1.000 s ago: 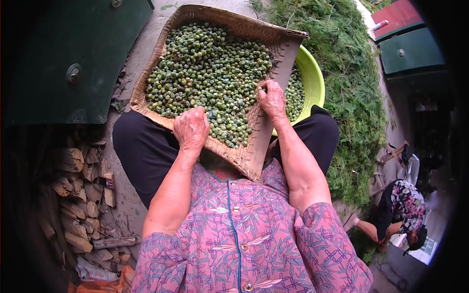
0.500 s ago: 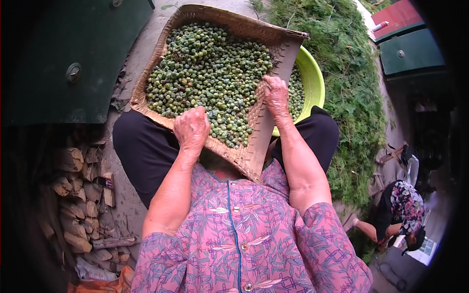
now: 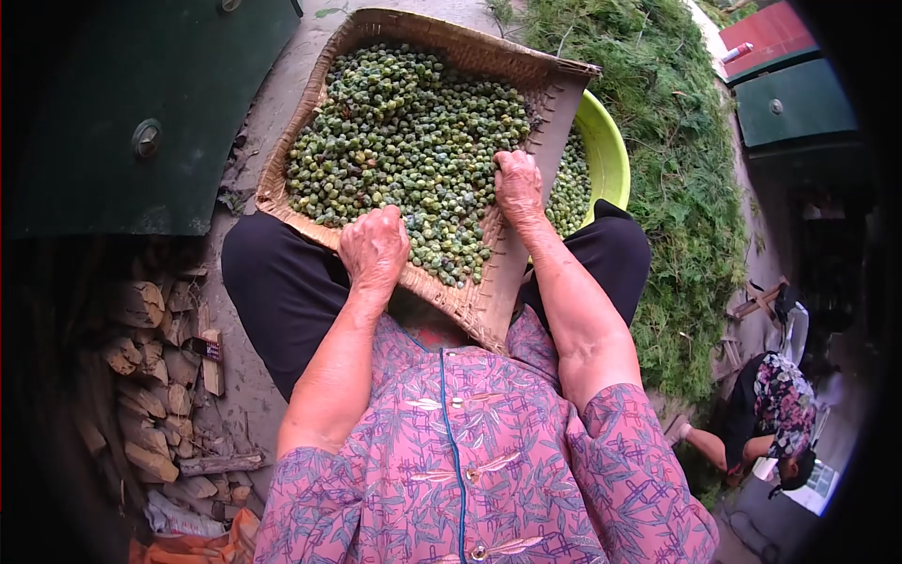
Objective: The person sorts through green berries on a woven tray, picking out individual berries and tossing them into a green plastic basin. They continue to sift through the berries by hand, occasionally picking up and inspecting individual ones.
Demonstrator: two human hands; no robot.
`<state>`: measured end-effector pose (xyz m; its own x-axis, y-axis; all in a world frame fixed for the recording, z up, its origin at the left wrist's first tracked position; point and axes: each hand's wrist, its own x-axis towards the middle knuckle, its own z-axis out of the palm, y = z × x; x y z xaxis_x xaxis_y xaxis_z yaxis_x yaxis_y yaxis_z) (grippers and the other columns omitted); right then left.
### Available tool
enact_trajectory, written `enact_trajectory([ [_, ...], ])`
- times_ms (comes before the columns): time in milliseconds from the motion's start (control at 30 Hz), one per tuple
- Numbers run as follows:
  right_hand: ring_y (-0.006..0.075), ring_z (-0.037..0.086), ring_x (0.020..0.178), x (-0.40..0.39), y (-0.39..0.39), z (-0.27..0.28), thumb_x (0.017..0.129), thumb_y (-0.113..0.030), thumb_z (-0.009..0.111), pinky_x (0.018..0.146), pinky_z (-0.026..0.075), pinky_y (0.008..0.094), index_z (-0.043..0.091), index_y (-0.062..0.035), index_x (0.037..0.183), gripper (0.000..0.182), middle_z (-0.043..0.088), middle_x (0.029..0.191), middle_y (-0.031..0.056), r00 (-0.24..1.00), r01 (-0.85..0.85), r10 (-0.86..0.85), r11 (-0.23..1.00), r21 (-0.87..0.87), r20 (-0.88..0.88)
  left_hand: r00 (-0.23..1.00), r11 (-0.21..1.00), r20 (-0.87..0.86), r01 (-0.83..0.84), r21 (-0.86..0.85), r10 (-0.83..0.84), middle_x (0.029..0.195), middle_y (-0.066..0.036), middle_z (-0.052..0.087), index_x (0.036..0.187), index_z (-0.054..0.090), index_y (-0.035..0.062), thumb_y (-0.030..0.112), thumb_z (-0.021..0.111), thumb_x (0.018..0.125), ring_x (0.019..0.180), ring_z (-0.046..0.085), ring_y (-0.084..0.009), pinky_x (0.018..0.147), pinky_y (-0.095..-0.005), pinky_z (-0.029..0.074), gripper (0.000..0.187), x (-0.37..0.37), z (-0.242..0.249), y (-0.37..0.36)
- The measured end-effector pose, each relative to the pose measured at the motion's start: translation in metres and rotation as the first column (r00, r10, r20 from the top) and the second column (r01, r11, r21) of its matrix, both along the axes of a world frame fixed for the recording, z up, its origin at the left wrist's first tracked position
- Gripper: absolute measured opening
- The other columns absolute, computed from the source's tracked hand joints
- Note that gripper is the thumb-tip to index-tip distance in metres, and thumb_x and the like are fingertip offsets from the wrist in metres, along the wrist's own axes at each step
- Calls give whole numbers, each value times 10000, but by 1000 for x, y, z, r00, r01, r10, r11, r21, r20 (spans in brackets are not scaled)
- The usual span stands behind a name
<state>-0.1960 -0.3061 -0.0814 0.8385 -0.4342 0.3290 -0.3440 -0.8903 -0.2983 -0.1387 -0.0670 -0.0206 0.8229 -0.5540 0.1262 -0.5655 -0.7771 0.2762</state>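
A woven tray (image 3: 484, 324) rests across my lap, heaped with small round green fruits (image 3: 404, 141). At its near left edge is my left hand (image 3: 374, 246), fingers curled over the fruits; what they pinch is too small to name. My right hand (image 3: 520, 184) is closed at the right side of the heap, by the tray's smooth strip, and its fingertips' hold is hidden. Partly under the tray's right side stands a yellow-green basin (image 3: 611, 150) with more of the same fruits in it.
Green leafy branches (image 3: 681, 216) cover the ground at the right. Split firewood (image 3: 141, 376) is stacked at the lower left, below a dark green panel (image 3: 113, 113). A co-worker (image 3: 775, 404) bends down at the far lower right.
My right hand has shifted slightly left, off the tray's right strip and over the fruits. My left hand has moved a little to the right. The view has shifted slightly.
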Motion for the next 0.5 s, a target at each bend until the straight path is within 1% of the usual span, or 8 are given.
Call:
enact_trajectory([
  [233, 314, 537, 871, 0, 1, 1, 747, -40, 550, 745, 456, 427, 583, -94, 860, 130, 555, 853, 120, 1000, 15, -15, 1000, -4, -25, 1000, 1000, -3, -1, 2, 1, 742, -83, 649, 763, 628, 102, 176, 591, 796, 724, 632, -271, 644, -412, 485, 90, 0, -1, 0],
  [300, 322, 539, 881, 0, -1, -2, 736, -34, 554, 764, 455, 435, 579, -77, 867, 140, 561, 865, 130, 1000, 15, -14, 997, 72, -18, 1000, 1000, -2, -2, -5, 2, 743, -83, 649, 765, 629, 102, 177, 588, 797, 726, 633, -271, 646, -412, 486, 91, 0, 0, 1],
  [333, 322, 539, 881, 0, -2, 0, 736, -34, 554, 764, 455, 435, 579, -77, 867, 140, 561, 865, 130, 1000, 15, -13, 997, 72, -18, 1000, 1000, -5, -3, -2, 3, 746, -83, 650, 768, 630, 102, 176, 589, 797, 729, 634, -270, 649, -412, 487, 90, 0, 0, 1],
  [400, 326, 546, 883, -2, -7, 3, 720, -38, 569, 789, 452, 431, 578, -58, 873, 155, 574, 879, 143, 978, 140, -180, 942, 304, 109, 1000, 1000, -11, -4, 1, 4, 749, -82, 652, 771, 631, 102, 176, 590, 796, 731, 634, -270, 652, -411, 488, 88, -1, -1, 0],
  [433, 324, 561, 851, -4, -12, 6, 702, -49, 590, 787, 455, 425, 582, -42, 865, 163, 586, 865, 153, 954, 173, -243, 925, 339, 177, 999, 999, 38, 1, -32, 0, 708, -84, 636, 723, 614, 89, 150, 603, 773, 694, 631, -267, 623, -406, 487, 79, -1, -1, 0],
  [467, 318, 576, 811, -7, -17, 10, 701, -52, 589, 765, 461, 421, 595, -39, 844, 144, 598, 830, 148, 925, 224, -321, 893, 390, 204, 996, 998, 88, 8, -66, -2, 666, -86, 621, 674, 597, 77, 123, 616, 749, 656, 627, -264, 594, -401, 487, 90, -1, -1, -1],
  [500, 315, 581, 802, -11, -24, 10, 697, -50, 587, 757, 463, 419, 597, -35, 834, 138, 603, 820, 147, 898, 265, -384, 863, 430, 217, 996, 998, 86, 10, -68, -4, 666, -86, 621, 674, 597, 77, 123, 616, 749, 656, 627, -264, 594, -401, 487, 90, -1, -1, -1],
])
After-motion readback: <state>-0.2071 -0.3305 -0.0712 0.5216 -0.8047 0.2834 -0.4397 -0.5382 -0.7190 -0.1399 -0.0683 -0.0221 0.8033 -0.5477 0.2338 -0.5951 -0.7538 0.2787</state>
